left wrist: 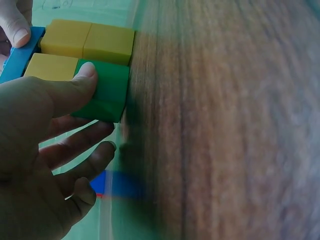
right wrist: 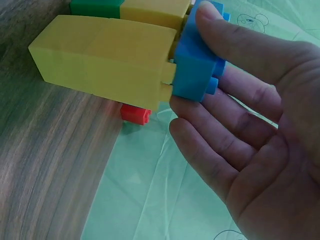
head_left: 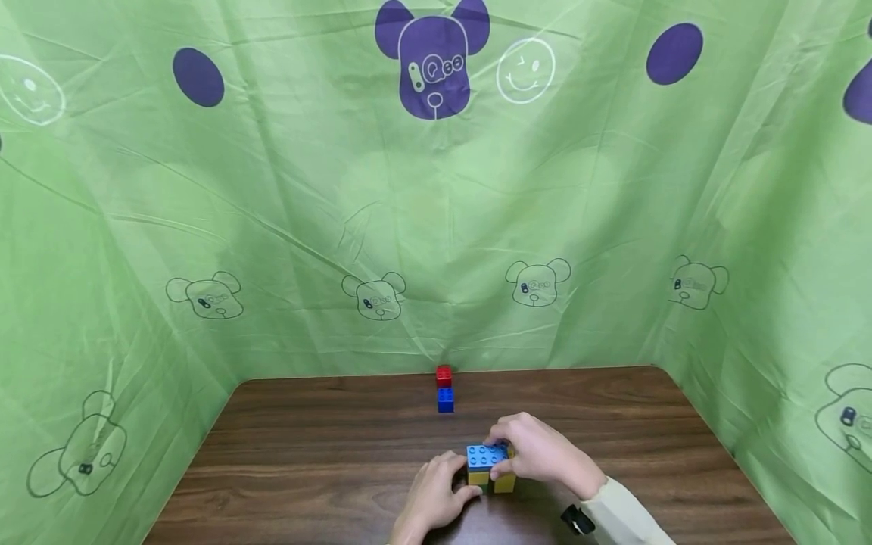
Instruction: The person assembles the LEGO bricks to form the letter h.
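Note:
Two brick stacks stand side by side on the table, bridged by a long light-blue brick (head_left: 480, 456). The left stack has a yellow brick (left wrist: 52, 67) over a green brick (left wrist: 106, 90); the other is two yellow bricks (right wrist: 100, 57). My left hand (head_left: 436, 488) holds the left stack, thumb across the yellow-green joint, other fingers behind it. With thumb and fingers, my right hand (head_left: 538, 453) pinches the light-blue brick at its right end. In the right wrist view, yellow studs (right wrist: 168, 82) show in a narrow gap beneath this brick.
A red brick (head_left: 444, 375) and a dark blue brick (head_left: 446, 400) stand in line toward the back edge of the wooden table (head_left: 327, 431). Green cloth (head_left: 450, 227) hangs behind and along both sides. A small black object (head_left: 577, 520) is at the right sleeve.

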`<state>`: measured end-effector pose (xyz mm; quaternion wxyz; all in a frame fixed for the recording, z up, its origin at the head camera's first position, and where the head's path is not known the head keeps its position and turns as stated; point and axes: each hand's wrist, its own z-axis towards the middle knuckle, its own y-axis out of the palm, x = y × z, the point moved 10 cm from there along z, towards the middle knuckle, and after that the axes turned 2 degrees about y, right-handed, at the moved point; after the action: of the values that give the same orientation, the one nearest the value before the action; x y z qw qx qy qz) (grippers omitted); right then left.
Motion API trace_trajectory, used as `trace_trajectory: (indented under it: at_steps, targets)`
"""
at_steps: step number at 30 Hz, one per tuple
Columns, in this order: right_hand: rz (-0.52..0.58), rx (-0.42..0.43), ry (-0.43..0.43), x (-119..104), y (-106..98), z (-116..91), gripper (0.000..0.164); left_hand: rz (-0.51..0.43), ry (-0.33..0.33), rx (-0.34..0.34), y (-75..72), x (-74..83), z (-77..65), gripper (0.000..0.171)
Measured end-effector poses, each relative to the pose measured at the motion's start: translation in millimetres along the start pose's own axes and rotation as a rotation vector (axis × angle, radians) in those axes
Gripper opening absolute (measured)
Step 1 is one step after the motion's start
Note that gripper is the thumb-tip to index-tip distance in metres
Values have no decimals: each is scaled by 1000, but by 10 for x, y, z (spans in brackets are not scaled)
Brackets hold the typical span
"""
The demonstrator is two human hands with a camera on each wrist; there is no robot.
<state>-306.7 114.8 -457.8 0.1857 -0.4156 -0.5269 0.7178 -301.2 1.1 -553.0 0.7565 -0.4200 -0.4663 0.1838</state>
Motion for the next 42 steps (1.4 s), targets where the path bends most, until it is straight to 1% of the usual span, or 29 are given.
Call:
trace_trajectory:
  at_steps: [3, 9, 13, 16, 21, 24, 29, 34, 38, 42]
  targets:
    - [4, 2, 4, 0, 8, 9, 31, 22, 6, 11, -11, 5, -2, 43]
    - [-10, 36, 33, 2, -4, 13, 30, 73, 2, 25, -41, 10, 0, 43]
    - [-12, 69, 56, 12, -23, 5, 29, 81, -2, 19, -45, 7, 10, 42]
    - [-5, 82, 60, 12, -33, 16, 27, 77, 9, 25, -54, 5, 24, 40]
    - [-6, 50, 71, 16, -24, 45, 27, 72, 30, 48, -74, 10, 41, 35]
    - [-9, 28, 89, 32, -13, 37, 29, 63, 32, 45, -64, 15, 42, 34]
    - [15, 40, 106, 66, -17, 16, 28, 63, 36, 37, -39, 12, 43, 33]
    - [34, 43, 103, 77, -8, 31, 27, 74, 44, 40, -28, -1, 53, 32]
    - [4, 49, 96, 60, -3, 47, 28, 97, 61, 54, -35, 13, 60, 31]
    - [-51, 73, 100, 34, -15, 66, 29, 117, 56, 66, -46, 18, 62, 31]
